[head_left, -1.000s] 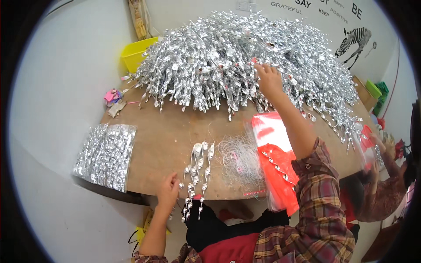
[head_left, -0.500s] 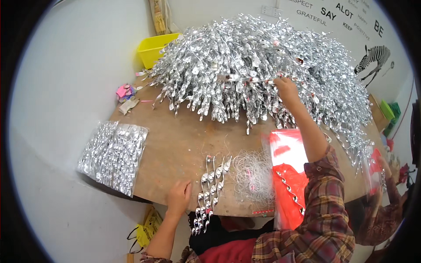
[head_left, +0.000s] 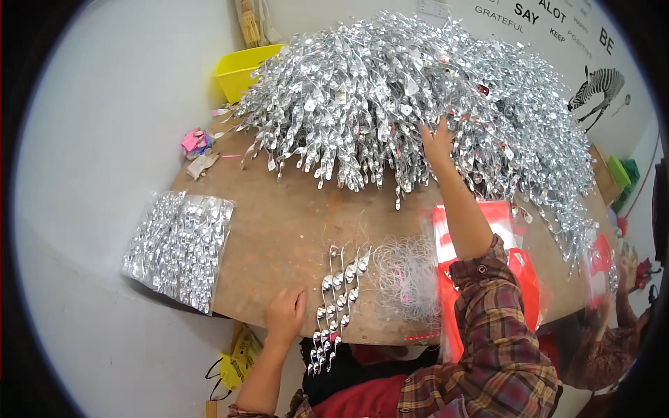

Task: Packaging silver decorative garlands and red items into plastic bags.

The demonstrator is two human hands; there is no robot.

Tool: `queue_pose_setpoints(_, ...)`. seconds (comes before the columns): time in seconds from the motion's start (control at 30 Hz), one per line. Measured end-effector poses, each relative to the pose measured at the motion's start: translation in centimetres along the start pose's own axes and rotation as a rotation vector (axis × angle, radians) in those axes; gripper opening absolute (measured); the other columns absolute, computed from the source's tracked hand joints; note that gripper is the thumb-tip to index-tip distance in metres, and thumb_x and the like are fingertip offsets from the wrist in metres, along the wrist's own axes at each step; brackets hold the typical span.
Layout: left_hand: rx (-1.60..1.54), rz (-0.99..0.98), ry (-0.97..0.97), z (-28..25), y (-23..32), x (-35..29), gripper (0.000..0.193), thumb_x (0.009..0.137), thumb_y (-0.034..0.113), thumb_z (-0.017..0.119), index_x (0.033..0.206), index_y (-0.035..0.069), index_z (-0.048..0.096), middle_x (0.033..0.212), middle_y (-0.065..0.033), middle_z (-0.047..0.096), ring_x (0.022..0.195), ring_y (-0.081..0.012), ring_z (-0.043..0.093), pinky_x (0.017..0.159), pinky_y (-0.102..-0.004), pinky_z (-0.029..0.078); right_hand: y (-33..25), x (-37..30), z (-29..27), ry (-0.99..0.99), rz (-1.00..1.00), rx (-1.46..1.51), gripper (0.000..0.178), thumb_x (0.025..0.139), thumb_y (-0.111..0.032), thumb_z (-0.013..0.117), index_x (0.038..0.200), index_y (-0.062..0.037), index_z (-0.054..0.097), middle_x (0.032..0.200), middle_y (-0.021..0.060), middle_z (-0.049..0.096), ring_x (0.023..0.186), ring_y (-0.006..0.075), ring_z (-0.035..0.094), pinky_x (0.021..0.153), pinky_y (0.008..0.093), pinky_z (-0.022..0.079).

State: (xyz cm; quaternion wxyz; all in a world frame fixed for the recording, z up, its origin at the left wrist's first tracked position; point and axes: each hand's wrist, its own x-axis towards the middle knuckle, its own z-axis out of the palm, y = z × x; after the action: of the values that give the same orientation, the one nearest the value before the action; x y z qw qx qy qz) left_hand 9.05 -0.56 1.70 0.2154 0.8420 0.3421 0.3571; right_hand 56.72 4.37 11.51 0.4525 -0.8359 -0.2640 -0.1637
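A large heap of shiny silver spiral strands point(head_left: 390, 97) covers the far half of a brown wooden table point(head_left: 279, 223). My right hand point(head_left: 437, 141) reaches into the heap's near edge, fingers among the strands; whether it grips one is hidden. My left hand point(head_left: 286, 315) rests flat on the table's front edge, holding nothing. Right beside it lies a short row of silver strands point(head_left: 338, 299) that hangs over the edge. A tangle of thin white threads point(head_left: 408, 275) lies under my right forearm.
A clear bag packed with silver strands point(head_left: 178, 247) lies at the table's left end. Red-and-clear plastic bags point(head_left: 519, 272) sit at the right. A yellow bin point(head_left: 244, 70) stands behind the heap, pink scraps point(head_left: 195, 143) at the far left. Another person's hand point(head_left: 627, 261) works at the right edge.
My right hand has stayed at the heap's near edge, fingers working in the strands. My left hand stays on the table's front edge. The view has tilted slightly downward.
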Motion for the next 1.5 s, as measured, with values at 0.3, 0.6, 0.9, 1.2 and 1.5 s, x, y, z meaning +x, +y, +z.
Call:
queue_pose_setpoints(0.3, 0.045, 0.015, 0.038, -0.3, 0.2, -0.2, 0.01, 0.079, 0.009, 0.061, 0.089, 0.007, 0.064, 0.081, -0.0105, 0.062, 0.071, -0.0301, 0.06, 0.061, -0.037, 0.048, -8.0, -0.3, -1.5, -0.063, 0.0, 0.228, 0.089, 0.079, -0.066, 0.051, 0.146, -0.0169, 0.019, 0.143, 0.0287, 0.021, 0.127, 0.0432, 0.033, 0.102, 0.0547, 0.027)
queue_pose_setpoints(0.6, 0.019, -0.007, 0.023, -0.1, 0.1, -0.2, 0.01, 0.08, 0.009, 0.061, 0.09, 0.007, 0.064, 0.082, -0.0108, 0.063, 0.073, -0.0299, 0.061, 0.063, -0.0369, 0.049, -10.4, -3.0, 0.5, -0.2, 0.026, -0.239, 0.125, 0.058, -0.05, 0.079, 0.146, -0.0282, -0.007, 0.144, 0.0319, 0.01, 0.126, 0.053, 0.029, 0.096, 0.0632, 0.03)
queue_pose_setpoints(0.9, -0.012, -0.042, 0.036, -0.7, 0.5, -0.3, 0.011, 0.08, 0.009, 0.062, 0.09, 0.007, 0.063, 0.083, -0.011, 0.062, 0.073, -0.0303, 0.06, 0.062, -0.0371, 0.049, -7.4, -3.7, 0.6, -0.171, -0.052, -0.136, 0.116, 0.065, -0.024, 0.077, 0.146, -0.0281, -0.005, 0.13, 0.0372, 0.026, 0.097, 0.0471, 0.056, 0.085, 0.0461, 0.048)
queue_pose_setpoints(1.2, 0.013, -0.036, 0.041, -0.1, -0.3, -0.7, 0.01, 0.081, 0.013, 0.06, 0.09, 0.009, 0.064, 0.082, -0.0107, 0.062, 0.072, -0.0311, 0.06, 0.06, -0.0388, 0.048, -6.2, -0.4, -1.8, -0.249, -0.184, -0.182, 0.107, 0.067, 0.001, 0.068, 0.147, -0.0266, 0.003, 0.122, 0.0352, 0.037, 0.094, 0.0443, 0.056, 0.082, 0.0431, 0.047)
queue_pose_setpoints(1.5, 0.039, -0.043, 0.054, -0.3, 0.2, -0.7, 0.011, 0.081, 0.014, 0.059, 0.089, 0.009, 0.064, 0.081, -0.0117, 0.062, 0.072, -0.0326, 0.06, 0.061, -0.0405, 0.048, -4.6, 1.4, -4.4, -0.323, -0.249, -0.048, 0.102, 0.063, 0.004, 0.064, 0.147, -0.0208, 0.012, 0.106, 0.0309, 0.05, 0.091, 0.0415, 0.057, 0.078, 0.0416, 0.046)
